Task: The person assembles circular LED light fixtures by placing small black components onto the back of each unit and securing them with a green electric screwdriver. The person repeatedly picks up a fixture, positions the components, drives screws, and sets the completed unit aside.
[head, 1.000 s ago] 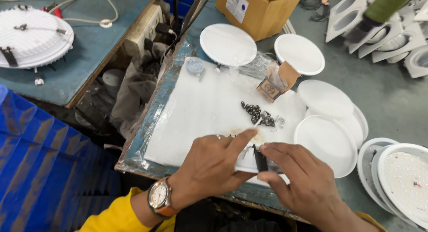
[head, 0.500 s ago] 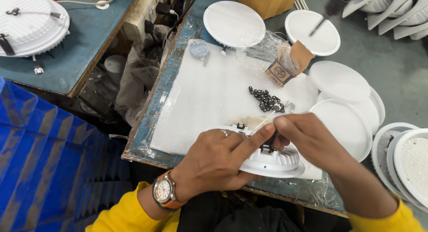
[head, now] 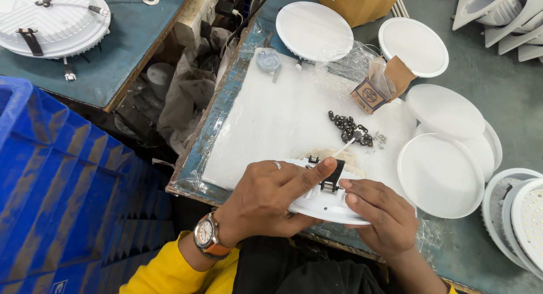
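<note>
Both hands have drawn the round white lamp housing nearer the table's front edge than before. On the white foam pad, the left hand clamps the housing, thumb by its black spring clip; the right hand grips the rim. Black clips lie heaped beyond.

Lighting: bright, even, from overhead.
Shadows: soft, darkest in the gap beside the blue crate.
Glare: mild sheen on plastic wrap.
Focus: sharp centre; slight wide-angle stretching at the edges.
</note>
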Tool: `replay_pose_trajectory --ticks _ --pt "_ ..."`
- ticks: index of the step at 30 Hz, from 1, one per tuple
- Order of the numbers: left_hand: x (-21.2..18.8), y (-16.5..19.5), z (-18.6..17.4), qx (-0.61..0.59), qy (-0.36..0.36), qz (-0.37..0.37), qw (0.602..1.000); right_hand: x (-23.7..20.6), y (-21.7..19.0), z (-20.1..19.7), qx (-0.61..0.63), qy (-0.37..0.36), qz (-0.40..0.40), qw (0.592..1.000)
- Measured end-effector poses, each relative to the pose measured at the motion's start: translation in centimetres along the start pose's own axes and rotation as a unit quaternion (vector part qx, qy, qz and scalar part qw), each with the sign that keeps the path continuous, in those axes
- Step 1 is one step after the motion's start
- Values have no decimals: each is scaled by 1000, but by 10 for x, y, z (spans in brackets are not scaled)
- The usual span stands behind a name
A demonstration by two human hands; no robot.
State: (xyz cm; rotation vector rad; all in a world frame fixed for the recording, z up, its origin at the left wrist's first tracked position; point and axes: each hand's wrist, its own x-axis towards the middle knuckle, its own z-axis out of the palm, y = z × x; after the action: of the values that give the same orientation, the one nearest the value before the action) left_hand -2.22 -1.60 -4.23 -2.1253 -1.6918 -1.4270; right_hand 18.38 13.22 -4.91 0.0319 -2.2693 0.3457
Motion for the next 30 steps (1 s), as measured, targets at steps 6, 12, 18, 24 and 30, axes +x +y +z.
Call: replay_pose_trajectory --ticks 6,12,18,24,30 --pt "2 6 1 -4 10 7 1000 -3 -2 -2 21 12 11 1000" --pt "14 13 5 15 1 -1 1000 1 80 -57 101 177 293 934" --pt "27 15 11 9 -47 -36 998 -4 184 -42 -79 -155 400 900" --pt "31 16 14 14 -79 -35 996 4 194 -29 -98 -268 334 898" --pt "24 20 12 18 -55 19 998 -2 163 -36 -73 -264 373 886"
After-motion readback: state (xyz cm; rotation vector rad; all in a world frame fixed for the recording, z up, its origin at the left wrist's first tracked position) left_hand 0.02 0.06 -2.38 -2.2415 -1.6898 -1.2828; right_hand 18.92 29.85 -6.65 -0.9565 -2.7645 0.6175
